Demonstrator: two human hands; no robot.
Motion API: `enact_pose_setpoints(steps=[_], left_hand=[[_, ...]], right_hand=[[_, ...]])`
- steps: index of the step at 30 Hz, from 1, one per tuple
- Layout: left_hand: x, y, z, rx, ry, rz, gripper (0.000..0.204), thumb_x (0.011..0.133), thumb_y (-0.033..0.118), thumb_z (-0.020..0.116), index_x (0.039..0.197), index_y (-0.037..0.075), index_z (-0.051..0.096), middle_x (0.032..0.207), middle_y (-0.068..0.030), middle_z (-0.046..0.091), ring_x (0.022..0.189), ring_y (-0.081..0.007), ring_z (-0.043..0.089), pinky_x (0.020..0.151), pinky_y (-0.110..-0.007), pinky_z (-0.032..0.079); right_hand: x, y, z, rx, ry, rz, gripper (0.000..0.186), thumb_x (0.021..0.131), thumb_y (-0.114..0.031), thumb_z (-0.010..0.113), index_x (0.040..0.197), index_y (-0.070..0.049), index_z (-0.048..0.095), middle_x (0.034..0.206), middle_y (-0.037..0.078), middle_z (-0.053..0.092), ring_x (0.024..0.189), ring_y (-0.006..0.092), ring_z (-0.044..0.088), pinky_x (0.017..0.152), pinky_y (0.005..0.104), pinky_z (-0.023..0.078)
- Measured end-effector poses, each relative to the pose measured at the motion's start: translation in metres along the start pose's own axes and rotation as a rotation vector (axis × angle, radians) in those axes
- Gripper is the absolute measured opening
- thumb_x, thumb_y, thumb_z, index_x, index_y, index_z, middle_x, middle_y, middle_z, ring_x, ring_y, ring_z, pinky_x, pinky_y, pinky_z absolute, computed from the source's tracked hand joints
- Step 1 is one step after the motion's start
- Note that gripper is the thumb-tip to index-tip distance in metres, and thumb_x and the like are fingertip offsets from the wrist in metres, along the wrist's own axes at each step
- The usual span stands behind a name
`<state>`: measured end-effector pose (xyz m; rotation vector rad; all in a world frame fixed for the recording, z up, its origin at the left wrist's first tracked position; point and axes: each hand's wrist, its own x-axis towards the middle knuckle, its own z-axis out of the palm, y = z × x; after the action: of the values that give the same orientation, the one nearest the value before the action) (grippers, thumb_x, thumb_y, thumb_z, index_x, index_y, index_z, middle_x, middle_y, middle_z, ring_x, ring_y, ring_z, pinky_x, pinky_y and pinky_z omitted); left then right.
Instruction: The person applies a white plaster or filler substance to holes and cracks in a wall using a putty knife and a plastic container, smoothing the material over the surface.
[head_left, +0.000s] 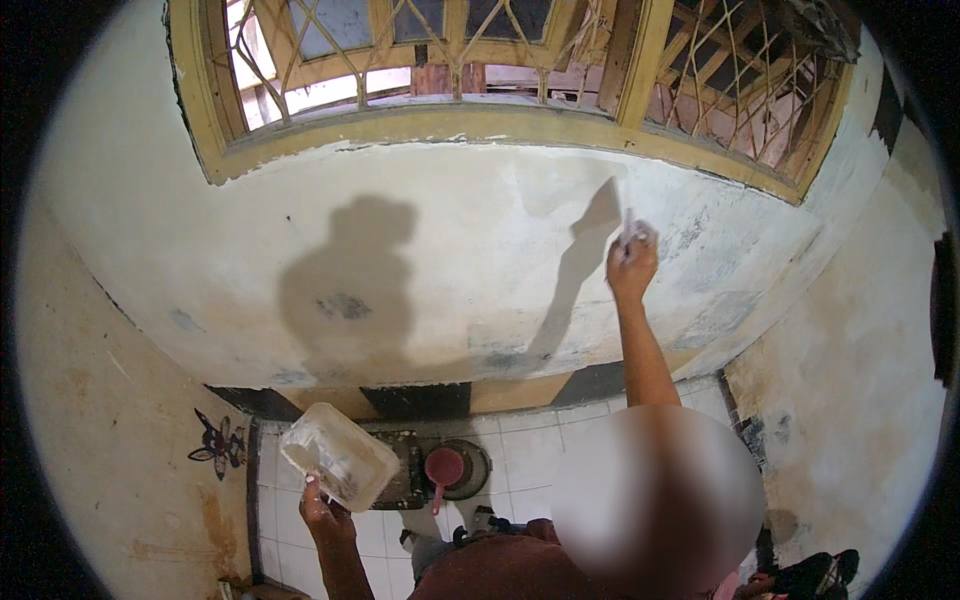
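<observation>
You have two hands in view: one left hand (325, 512) and one right hand (632, 264). Around you, count one blurred hand tool (628, 224), one rectangular tub (374, 464), one reddish dipper (444, 465), one round vessel (480, 474), one yellow window frame (400, 130) with two openings, one black flower-shaped decoration (220, 443), and three dark panels (415, 401) along the wall's base.
</observation>
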<state>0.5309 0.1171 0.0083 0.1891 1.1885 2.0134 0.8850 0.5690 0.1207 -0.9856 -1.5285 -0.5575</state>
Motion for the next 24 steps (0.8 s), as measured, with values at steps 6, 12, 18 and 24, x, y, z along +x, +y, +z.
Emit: enact_pose_setpoints(steps=[6,12,18,24], left_hand=[[-0.007,0.014,-0.002,-0.028,0.016,0.055,0.060,0.092,0.039,0.051,0.133,-0.003,0.037,0.130,-0.0168,0.047,0.118,-0.0289,0.049,0.097,-0.045,0.044],[0.000,0.035,-0.003,0.006,0.075,0.098,0.061,0.088,0.037,0.054,0.127,-0.008,0.041,0.119,-0.0194,0.053,0.110,-0.0297,0.054,0.092,-0.045,0.046],[0.003,0.061,-0.016,0.006,0.104,0.138,0.060,0.088,0.038,0.053,0.126,-0.007,0.042,0.119,-0.0189,0.053,0.107,-0.0298,0.056,0.091,-0.044,0.047],[0.022,0.065,-0.042,0.093,0.038,0.109,0.061,0.088,0.040,0.054,0.126,-0.007,0.043,0.120,-0.0185,0.053,0.106,-0.0289,0.057,0.088,-0.042,0.050]], right_hand=[[0.053,-0.041,0.041,0.057,0.117,0.354,0.025,0.070,-0.013,0.066,0.089,0.001,0.063,0.096,0.017,0.059,0.084,0.0332,0.060,0.074,0.0409,0.048],[-0.048,-0.245,0.098,0.297,-0.439,0.011,0.028,0.073,-0.019,0.066,0.093,0.000,0.063,0.102,0.021,0.061,0.079,0.0358,0.063,0.068,0.0406,0.053],[-0.054,-0.189,0.070,0.314,-0.134,-0.199,0.028,0.076,-0.008,0.062,0.103,0.001,0.062,0.105,0.019,0.063,0.087,0.0349,0.064,0.073,0.0429,0.053],[0.014,-0.106,0.056,0.023,-0.097,-0.413,0.027,0.066,-0.007,0.064,0.093,-0.007,0.066,0.106,0.012,0.060,0.084,0.0306,0.059,0.067,0.0417,0.048]])
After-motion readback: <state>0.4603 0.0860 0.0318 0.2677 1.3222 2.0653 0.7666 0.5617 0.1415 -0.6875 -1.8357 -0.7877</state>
